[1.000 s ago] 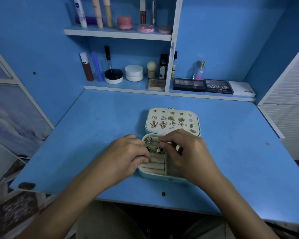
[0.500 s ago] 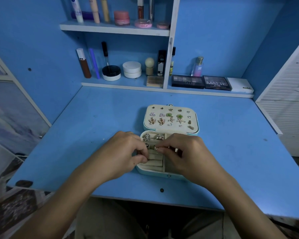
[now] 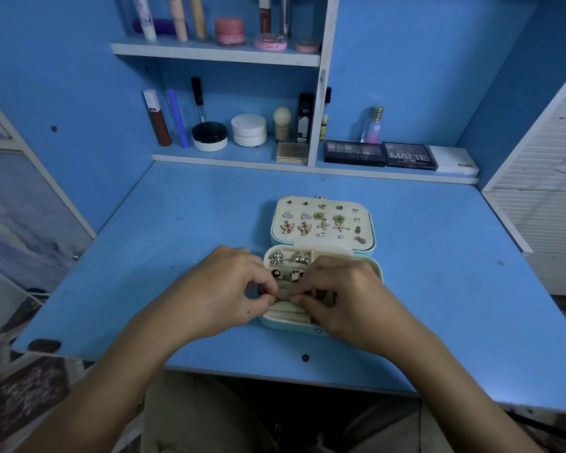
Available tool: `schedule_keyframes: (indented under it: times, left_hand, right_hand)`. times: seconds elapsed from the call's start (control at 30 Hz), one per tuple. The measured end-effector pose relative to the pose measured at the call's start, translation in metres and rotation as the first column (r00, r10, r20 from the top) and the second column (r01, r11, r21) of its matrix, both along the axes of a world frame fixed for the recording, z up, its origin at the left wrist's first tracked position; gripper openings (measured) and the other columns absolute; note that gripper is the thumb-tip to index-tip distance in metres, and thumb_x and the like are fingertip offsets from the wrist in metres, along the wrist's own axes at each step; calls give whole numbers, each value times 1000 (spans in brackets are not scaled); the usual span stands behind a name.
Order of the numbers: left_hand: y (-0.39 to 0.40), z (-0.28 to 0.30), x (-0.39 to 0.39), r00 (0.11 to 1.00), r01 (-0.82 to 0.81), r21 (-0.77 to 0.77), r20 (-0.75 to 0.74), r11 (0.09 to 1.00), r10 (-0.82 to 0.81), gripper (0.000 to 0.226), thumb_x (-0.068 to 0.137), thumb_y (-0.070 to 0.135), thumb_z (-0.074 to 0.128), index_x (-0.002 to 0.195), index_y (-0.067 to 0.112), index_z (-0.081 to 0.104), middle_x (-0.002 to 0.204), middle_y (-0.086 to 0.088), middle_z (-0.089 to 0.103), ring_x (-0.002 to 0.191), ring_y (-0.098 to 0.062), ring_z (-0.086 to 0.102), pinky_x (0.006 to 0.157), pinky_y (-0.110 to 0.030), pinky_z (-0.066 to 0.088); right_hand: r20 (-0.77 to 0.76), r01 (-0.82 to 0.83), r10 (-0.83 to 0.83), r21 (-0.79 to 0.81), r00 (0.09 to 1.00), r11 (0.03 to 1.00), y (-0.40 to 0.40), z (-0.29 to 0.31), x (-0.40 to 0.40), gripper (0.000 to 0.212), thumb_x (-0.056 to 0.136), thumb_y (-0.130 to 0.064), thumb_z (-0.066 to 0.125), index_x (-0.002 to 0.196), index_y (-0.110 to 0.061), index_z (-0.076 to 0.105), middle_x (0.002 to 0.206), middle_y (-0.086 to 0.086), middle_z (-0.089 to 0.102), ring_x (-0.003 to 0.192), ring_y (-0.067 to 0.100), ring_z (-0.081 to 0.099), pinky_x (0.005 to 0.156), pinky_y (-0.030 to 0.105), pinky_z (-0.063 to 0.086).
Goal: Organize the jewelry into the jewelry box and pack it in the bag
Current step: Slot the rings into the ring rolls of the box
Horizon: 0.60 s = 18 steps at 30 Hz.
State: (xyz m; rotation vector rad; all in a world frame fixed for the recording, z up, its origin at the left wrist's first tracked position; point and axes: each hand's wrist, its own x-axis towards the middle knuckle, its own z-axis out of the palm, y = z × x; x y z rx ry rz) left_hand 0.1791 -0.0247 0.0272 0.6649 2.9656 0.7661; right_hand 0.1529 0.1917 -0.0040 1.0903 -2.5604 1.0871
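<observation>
- Clearly only one view to go through, the head view, looking down on a blue desk (image 3: pixel 144 256).
- Close together over the ring rolls: left hand (image 3: pixel 223 289) and right hand (image 3: pixel 347 295), fingers curled, fingertips almost meeting on a small dark piece (image 3: pixel 277 299); too small to tell what piece, or which hand really pinches it.
- Possible trouble, as a judgement: piece slipping from the fingertips and falling beside the roll or onto the desk, because so tiny and half hidden by both hands.
- Also possible: knocking the rings already seated (image 3: pixel 288 266) while pushing down just beside them.
- Jewelry box (image 3: pixel 373 273) lying open near the front middle of the desk, pale cream inside, light blue outside.
- Lid (image 3: pixel 321 204) flat behind, full of earrings (image 3: pixel 321 222) in rows: butterflies, starfish, green stones.
- No bag seen anywhere.
</observation>
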Motion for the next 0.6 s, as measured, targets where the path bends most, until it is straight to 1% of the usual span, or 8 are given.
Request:
schedule_keyframes:
  times: [0.07,0.17,0.23,0.33,0.47,0.53,0.6]
  left_hand:
    - [-1,-1,0,1000,5,7,1,1000,-5,7,82,21,76,81,28,78,69,23,58,81,1,53,72,-10,37]
    - [0,-1,0,1000,0,28,7,1000,0,6,82,20,77,81,26,79,76,17,64,86,-3,54,76,-14,40]
    - [0,-1,-1,1000,-9,35,12,999,8,7,81,20,77,80,27,79,79,15,66,87,-4,54,77,-18,42]
    - [-1,-2,-2,1000,-20,45,20,999,20,7,81,20,78,79,27,79,80,14,66,86,-5,55,77,-20,43]
    - [-2,-3,-2,999,-27,52,39,998,25,7,81,22,78,81,28,79,81,14,66,87,-5,57,77,-22,44]
    - [-4,-1,-3,997,-38,76,67,996,33,6,81,24,79,82,30,80,82,14,67,86,-4,60,76,-20,46]
    - [-5,2,-5,995,-45,105,97,993,35,5,81,25,80,82,30,80,82,14,67,82,-2,61,70,-13,43]
  right_hand:
    - [29,0,0,-3,1000,1000,0,1,0,4,81,-21,77,84,-23,79,78,-12,65,67,0,55,63,9,41]
    - [67,-8,6,27,998,1000,-1,3,0,5,81,-22,76,84,-25,80,78,-10,65,66,7,57,59,12,42]
    - [68,-12,9,45,998,999,-1,4,0,6,81,-21,77,84,-25,80,77,-9,65,67,8,57,60,9,39]
    - [50,-14,10,69,999,998,-2,5,-1,7,80,-19,76,82,-24,80,74,-9,63,68,7,56,60,5,35]
    - [69,-16,13,34,998,999,-1,3,0,6,80,-20,75,83,-23,81,75,-10,62,66,6,57,60,8,38]
    - [65,-15,14,16,998,1000,0,3,2,6,82,-22,75,84,-23,81,76,-11,63,65,6,57,59,11,40]
    - [61,-6,7,-28,998,1000,1,2,4,7,83,-22,74,85,-23,80,77,-9,64,64,8,58,59,12,41]
